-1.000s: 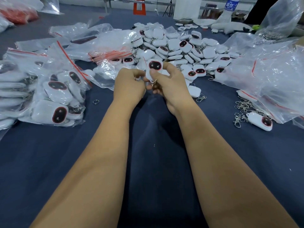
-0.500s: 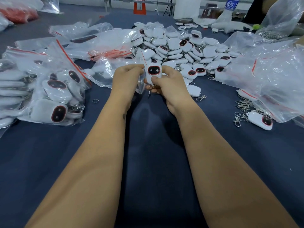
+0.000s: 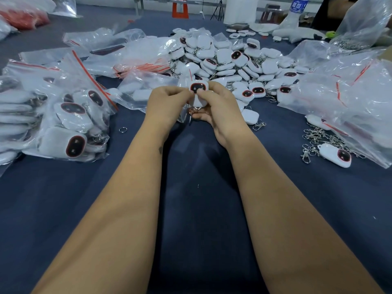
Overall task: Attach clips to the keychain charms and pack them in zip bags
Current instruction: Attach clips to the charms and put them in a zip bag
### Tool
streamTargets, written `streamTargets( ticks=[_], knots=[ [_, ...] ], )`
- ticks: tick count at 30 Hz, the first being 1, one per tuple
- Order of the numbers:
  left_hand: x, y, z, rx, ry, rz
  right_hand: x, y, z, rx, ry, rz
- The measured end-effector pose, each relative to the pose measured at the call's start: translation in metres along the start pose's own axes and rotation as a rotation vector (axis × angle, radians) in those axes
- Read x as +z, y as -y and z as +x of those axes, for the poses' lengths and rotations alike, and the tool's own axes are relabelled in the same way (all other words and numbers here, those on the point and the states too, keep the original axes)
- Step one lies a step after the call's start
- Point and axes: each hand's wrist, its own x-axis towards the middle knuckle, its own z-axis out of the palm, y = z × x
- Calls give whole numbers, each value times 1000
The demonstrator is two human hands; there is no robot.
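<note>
The left hand point(image 3: 167, 105) and right hand point(image 3: 216, 105), fingers curled, pinch 1 white charm point(image 3: 198, 92) between them, its clip point(image 3: 191, 116) dangling below, just before the charm pile point(image 3: 229, 60).

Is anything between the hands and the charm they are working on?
Nothing visible. The left hand and right hand both pinch the charm directly, its clip dangling free below.

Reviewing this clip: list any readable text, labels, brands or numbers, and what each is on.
Clear plastic water bottle with blue label, far end of the table: white characters on the label, too blurred to read.
White keychain charm with dark red-rimmed face, held in both hands: only a face graphic, no text.
Nothing else carries legible writing.
</note>
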Motion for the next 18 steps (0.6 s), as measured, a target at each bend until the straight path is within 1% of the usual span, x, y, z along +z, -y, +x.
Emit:
streamTargets(
  ticks=[3, 5, 8, 10, 12, 15, 18],
  knots=[
    [0, -1, 1, -20, -8, -47, 0, 0, 0, 1, -15, 16],
    [0, 3, 5, -9, -57, -46, 0, 0, 0, 1, -12, 30],
    [0, 9, 7, 64, -120, 133, 0, 1, 0, 5, -13, 64],
    [1, 9, 5, 124, -97, 174, 0, 1, 0, 3, -5, 54],
    [3, 5, 0, 140, -57, 128, 0, 0, 0, 3, -7, 46],
    [3, 0, -5, 94, -33, 29, 0, -1, 1, 11, 3, 39],
    [3, -2, -6, 58, -19, 6, 0, -3, 2, -13, 5, 6]
  ],
)
